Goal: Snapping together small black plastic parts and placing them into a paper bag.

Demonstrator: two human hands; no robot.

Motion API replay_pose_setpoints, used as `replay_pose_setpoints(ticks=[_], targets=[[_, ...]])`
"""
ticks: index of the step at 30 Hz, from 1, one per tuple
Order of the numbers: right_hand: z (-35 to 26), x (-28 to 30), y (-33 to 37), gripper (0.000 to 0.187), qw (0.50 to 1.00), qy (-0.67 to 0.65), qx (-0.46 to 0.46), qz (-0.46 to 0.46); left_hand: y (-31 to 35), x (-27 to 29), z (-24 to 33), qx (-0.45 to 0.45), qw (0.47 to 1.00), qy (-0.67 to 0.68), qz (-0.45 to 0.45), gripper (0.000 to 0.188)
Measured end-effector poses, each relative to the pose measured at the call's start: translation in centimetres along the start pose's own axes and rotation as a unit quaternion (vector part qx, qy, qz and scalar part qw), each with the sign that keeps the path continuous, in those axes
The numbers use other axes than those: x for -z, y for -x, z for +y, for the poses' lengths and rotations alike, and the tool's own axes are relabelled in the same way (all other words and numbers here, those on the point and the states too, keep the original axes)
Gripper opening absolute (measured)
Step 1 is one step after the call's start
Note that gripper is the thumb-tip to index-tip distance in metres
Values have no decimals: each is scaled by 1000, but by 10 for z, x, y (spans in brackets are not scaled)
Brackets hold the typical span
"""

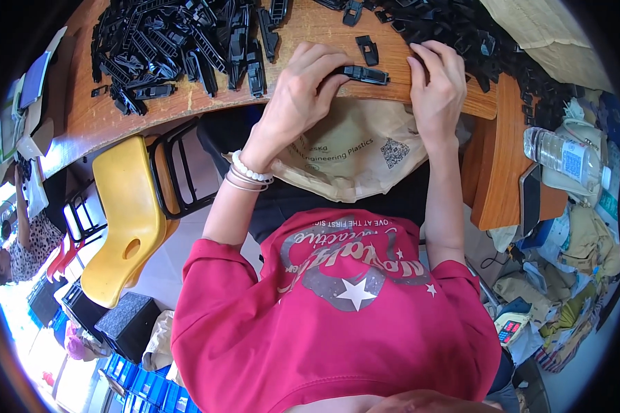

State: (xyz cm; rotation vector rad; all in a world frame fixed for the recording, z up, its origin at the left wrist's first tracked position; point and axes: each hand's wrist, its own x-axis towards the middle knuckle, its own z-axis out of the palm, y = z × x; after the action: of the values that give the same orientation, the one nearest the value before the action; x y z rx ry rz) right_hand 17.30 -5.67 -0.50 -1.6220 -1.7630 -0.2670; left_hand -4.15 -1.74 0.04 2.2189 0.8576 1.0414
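Bench: worn wood (317,24); near edge runs just below the work, so a fumbled part could drop off it.
Sack: brown paper (344,155), over the lap below that edge; a dropped part would probably land there.
Left heap: black plastic pieces (151,48), tangled; a sleeve or wrist bump could spill some.
Right heap: more black pieces (455,27), near the right hand; strays could get mixed in.
Left hand: (300,89) reaching in from lower left, wrist bent, thumb and fingers pinching the held part's left end.
Right hand: (439,86) forearm near upright, fingers curled, thumb apart from index, nothing visible between.
Held part: long, black (366,74), roughly level, between hands; end-only grip could let it swivel.
Loose part: small, black (367,50), just beyond it.
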Motion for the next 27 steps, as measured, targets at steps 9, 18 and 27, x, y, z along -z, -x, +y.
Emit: replay_pose_setpoints(ticks=[9, 18, 27], targets=[[7, 12, 5, 16, 995, -71, -62, -39, -1, 3, -3, -3, 1000, -22, 11, 23], [-5, 17, -3, 14, 966, -235, -97, -46, 3, 9, -5, 15, 999, -30, 0, 23], [-1, 7, 6, 21, 998, -58, 15, 2, 2, 8, -3, 22, 999, -47, 5, 22]])
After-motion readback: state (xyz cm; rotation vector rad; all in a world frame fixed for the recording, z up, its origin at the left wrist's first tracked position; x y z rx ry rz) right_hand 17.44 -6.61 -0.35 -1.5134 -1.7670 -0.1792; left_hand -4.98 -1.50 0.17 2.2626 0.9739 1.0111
